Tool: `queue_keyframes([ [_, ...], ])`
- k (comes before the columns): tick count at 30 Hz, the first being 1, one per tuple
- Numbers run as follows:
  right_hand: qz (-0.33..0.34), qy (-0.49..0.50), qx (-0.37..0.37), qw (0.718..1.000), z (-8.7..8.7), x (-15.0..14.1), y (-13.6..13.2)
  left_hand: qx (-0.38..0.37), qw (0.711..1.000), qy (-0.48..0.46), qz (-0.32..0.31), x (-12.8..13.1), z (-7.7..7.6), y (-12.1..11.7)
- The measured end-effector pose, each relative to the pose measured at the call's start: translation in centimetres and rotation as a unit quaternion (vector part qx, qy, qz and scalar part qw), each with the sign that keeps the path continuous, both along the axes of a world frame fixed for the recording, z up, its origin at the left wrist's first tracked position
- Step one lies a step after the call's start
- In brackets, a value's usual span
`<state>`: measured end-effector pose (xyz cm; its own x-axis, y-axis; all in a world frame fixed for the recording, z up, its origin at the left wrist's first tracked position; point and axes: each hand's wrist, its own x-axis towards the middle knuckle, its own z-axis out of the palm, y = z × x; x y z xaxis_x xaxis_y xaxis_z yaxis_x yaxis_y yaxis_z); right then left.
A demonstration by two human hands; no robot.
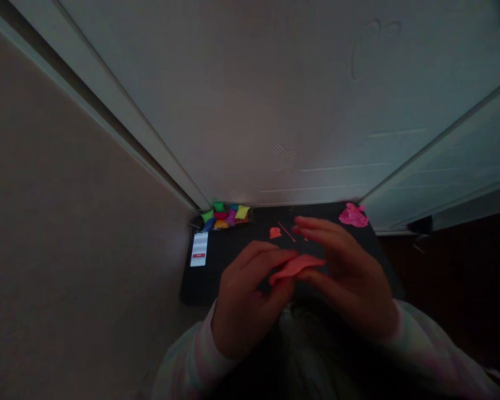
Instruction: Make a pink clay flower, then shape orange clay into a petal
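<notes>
Both my hands meet over a small dark table in dim light. A flat orange-red piece of clay is held between them. My left hand pinches its left end with thumb and fingers. My right hand lies over its right end with fingers stretched and slightly curled, thumb underneath. Behind the hands on the table lie a small orange scrap and a thin orange strip.
A heap of small coloured packets sits at the table's back left, and a lit phone lies beside it. A pink crumpled lump rests at the back right. A pale wall and door frame rise right behind the table.
</notes>
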<state>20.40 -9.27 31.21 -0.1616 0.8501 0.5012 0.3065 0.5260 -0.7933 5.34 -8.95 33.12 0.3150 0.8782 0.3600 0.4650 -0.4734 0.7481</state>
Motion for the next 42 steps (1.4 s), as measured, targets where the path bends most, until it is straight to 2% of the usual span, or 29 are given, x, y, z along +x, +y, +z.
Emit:
queue_keyframes([
  [3, 0.033, -0.038, 0.034, 0.998, 0.0, 0.3, 0.1, -0.003, 1.000, -0.005, -0.005, 0.0, -0.1, 0.0],
  [6, 0.011, 0.017, 0.056, 0.998, -0.3, 0.2, 0.1, -0.009, 1.000, -0.009, -0.008, 0.1, 0.0, 0.0],
  [10, -0.034, 0.068, 0.031, 0.997, -0.4, -0.1, -0.1, -0.019, 0.999, -0.023, -0.013, 0.0, 0.0, -0.1],
  [15, 0.037, -0.064, 0.049, 0.996, 0.2, 0.2, 0.2, -0.051, 0.998, -0.009, -0.040, -0.1, 0.0, -0.1],
  [17, 0.037, -0.070, 0.072, 0.994, 0.2, 0.2, 0.2, -0.048, 0.998, -0.004, -0.032, -0.1, 0.1, -0.1],
  [19, 0.009, -0.028, 0.085, 0.996, 0.0, 0.2, 0.2, -0.039, 0.999, -0.004, -0.025, 0.0, 0.2, -0.1],
  [22, -0.031, 0.036, 0.067, 0.997, -0.3, -0.1, 0.0, -0.033, 0.999, -0.005, -0.007, 0.1, 0.3, -0.1],
  [24, -0.048, 0.043, 0.040, 0.997, -0.3, -0.3, 0.0, -0.039, 0.999, 0.002, -0.003, 0.1, 0.3, -0.1],
  [26, -0.031, -0.002, 0.017, 0.999, -0.1, -0.3, 0.0, -0.048, 0.999, 0.008, 0.006, 0.0, 0.1, -0.2],
  [29, 0.021, -0.073, 0.023, 0.997, 0.1, 0.0, 0.2, -0.069, 0.997, -0.015, 0.020, -0.1, -0.5, -0.2],
  [33, 0.007, -0.017, 0.061, 0.998, -0.2, 0.0, 0.2, -0.091, 0.994, -0.050, 0.016, -0.2, -1.0, -0.3],
  [37, -0.036, 0.052, 0.022, 0.998, -0.5, -0.4, 0.1, -0.080, 0.995, -0.051, 0.018, -0.2, -0.8, -0.4],
  [40, -0.003, 0.002, -0.003, 1.000, -0.3, -0.4, 0.1, -0.061, 0.998, -0.022, 0.015, -0.3, -0.6, -0.4],
  [42, 0.030, -0.033, 0.021, 0.999, -0.1, -0.3, 0.3, -0.053, 0.998, -0.010, 0.011, -0.4, -0.6, -0.4],
])
